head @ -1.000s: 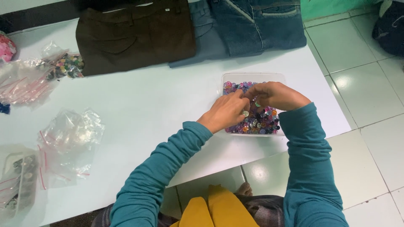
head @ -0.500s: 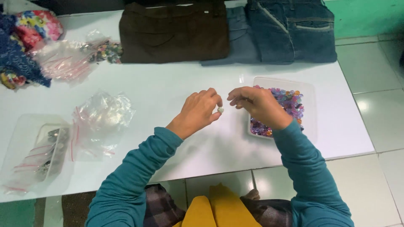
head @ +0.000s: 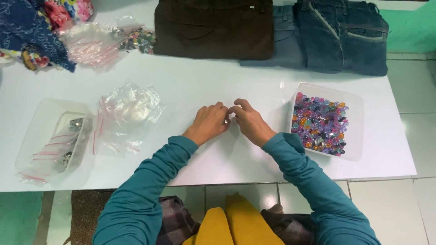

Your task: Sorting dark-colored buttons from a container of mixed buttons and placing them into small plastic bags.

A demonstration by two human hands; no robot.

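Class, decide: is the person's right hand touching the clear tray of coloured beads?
Apart. The head view shows bare white table between the right hand and the clear tray.

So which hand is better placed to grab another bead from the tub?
Probably the right hand: the bead tub sits just to its right, while the left hand would have to cross over it.
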